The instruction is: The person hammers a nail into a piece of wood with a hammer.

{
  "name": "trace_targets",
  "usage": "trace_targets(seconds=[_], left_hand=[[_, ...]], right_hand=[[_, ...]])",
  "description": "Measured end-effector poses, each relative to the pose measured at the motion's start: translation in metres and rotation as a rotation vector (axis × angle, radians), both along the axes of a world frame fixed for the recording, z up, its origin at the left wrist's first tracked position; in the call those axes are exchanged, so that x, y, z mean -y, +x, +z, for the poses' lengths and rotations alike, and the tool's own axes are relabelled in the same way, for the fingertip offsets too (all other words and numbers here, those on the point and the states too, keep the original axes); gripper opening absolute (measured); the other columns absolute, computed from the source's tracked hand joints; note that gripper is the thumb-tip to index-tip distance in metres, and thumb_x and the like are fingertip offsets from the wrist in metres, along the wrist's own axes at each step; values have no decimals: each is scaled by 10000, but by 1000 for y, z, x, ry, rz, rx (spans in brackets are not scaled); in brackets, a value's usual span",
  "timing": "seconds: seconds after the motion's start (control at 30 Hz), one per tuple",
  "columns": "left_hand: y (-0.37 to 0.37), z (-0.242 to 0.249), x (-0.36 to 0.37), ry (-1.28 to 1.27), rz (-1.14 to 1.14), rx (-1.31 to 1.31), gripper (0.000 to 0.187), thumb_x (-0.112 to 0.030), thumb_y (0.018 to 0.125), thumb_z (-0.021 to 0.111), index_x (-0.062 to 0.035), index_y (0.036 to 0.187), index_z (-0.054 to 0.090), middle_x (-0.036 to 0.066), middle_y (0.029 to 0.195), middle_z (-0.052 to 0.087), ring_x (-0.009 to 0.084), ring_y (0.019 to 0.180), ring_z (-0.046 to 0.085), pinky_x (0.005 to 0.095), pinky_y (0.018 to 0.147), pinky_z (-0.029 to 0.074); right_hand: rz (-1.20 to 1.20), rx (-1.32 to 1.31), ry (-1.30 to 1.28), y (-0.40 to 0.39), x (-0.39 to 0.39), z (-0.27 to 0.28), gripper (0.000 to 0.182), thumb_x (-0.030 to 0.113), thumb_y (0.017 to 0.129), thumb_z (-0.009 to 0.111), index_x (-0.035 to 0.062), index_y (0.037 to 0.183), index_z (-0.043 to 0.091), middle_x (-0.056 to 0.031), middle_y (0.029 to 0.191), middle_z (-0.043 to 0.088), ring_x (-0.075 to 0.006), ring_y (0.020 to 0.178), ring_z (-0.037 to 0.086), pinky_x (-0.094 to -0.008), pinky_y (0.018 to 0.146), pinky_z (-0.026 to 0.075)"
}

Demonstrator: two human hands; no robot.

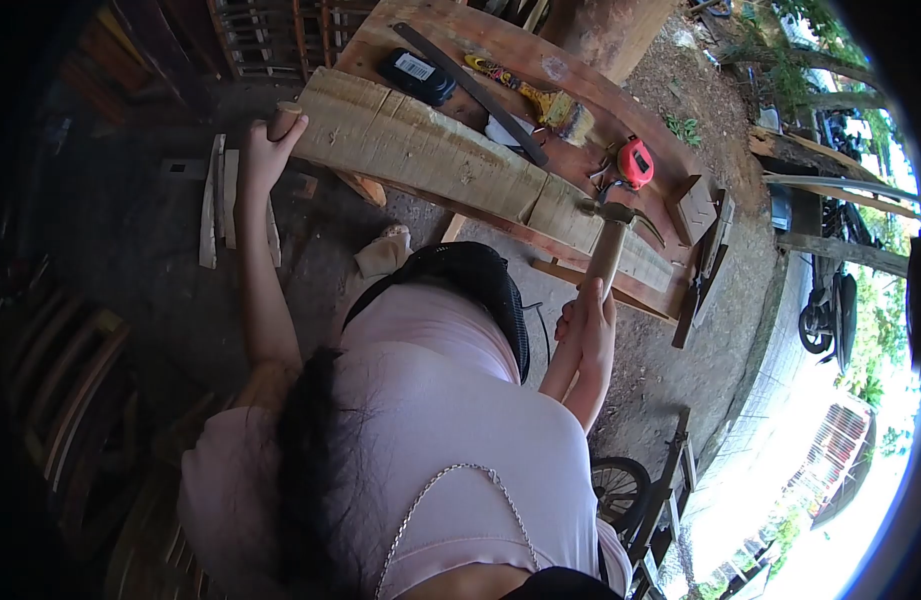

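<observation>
At upper left, the left hand closes round a stubby wooden piece beside the upper-middle plank on the counter; right of centre, the right hand grips the hammer, seemingly for striking, which calls for careful aim.

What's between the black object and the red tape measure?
Between the black object and the red tape measure, the head view shows a dark flat bar and a yellow paintbrush.
</observation>
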State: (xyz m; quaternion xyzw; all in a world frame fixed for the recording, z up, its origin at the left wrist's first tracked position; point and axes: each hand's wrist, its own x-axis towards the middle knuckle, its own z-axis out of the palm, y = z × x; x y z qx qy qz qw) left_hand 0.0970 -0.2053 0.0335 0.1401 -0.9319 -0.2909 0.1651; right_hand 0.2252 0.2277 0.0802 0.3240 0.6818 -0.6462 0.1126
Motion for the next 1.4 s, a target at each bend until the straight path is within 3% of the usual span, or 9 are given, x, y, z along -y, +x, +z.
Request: trace_targets(seconds=[0.1, 0.27, 0.33, 0.37, 0.4, 0.43, 0.47, 0.63, 1.4], left_hand=[[-1, -1, 12, -43, 36, -19, 390, -345, 782, 682, 43, 775, 642, 215, 663, 614, 342, 665, 646, 383, 564, 467], [8, 78, -25, -75, -3, -144, 247, -223, 764, 693, 1, 866, 674, 180, 748, 656, 312, 737, 667, 343, 623, 504], [14, 99, -70, 20, -344, -450, 245, -227, 793, 718, 2, 732, 657, 87, 587, 616, 154, 535, 604, 287, 537, 456], [20, 109, -93, 31, -444, -380, 202, -172, 773, 732, 8, 728, 652, 82, 571, 602, 130, 513, 588, 266, 507, 439], [21, 114, -117, 26, -585, -375, 184, -159, 766, 728, 2, 720, 653, 86, 565, 595, 127, 502, 588, 273, 487, 433], [23, 114, -141, 71, -703, -224, 200, -228, 658, 753, -86, 776, 677, 111, 661, 651, 245, 606, 662, 339, 554, 517], [23, 117, -172, 28, -824, -235, 208, -264, 664, 741, -87, 705, 640, 98, 601, 619, 270, 576, 640, 361, 543, 512], [36, 100, -296, -73, -1329, -142, 186, -262, 676, 698, -88, 664, 634, 97, 572, 615, 253, 536, 642, 370, 534, 517], [7, 45, -346, 87, -1240, 171, 255, -291, 700, 671, -39, 729, 668, 159, 672, 639, 329, 671, 651, 426, 634, 516]], right_hand=[[-11, -20, -57, -1, -10, -6, 408, 441, 939, 458, 33, 946, 470, -34, 574, 477, -134, 403, 486, -259, 361, 405], [15, -10, -54, -1, -13, -9, 396, 449, 937, 457, 54, 909, 450, -34, 579, 474, -135, 404, 484, -264, 360, 411], [16, -10, -62, -1, -14, -12, 389, 445, 939, 456, 57, 910, 451, -35, 579, 473, -135, 403, 484, -263, 359, 411], [16, -10, -68, -1, -15, -12, 382, 442, 940, 455, 61, 911, 451, -35, 578, 472, -134, 402, 484, -262, 358, 412], [17, -7, -68, -1, -17, -12, 382, 442, 940, 455, 61, 911, 451, -35, 578, 472, -134, 402, 484, -262, 358, 412], [19, -8, -82, -1, -18, -13, 386, 445, 940, 454, 59, 931, 456, -37, 579, 474, -135, 404, 486, -261, 359, 413], [21, -4, -97, -1, -20, -14, 391, 448, 939, 454, 57, 951, 462, -38, 580, 476, -136, 406, 488, -260, 360, 415], [77, -9, -84, 5, -33, -29, 234, 290, 952, 437, 57, 936, 450, -68, 606, 495, -165, 428, 499, -278, 358, 406], [39, -76, -28, 8, -44, 3, 342, 409, 954, 448, 69, 961, 476, -23, 592, 466, -106, 415, 468, -233, 371, 390]])
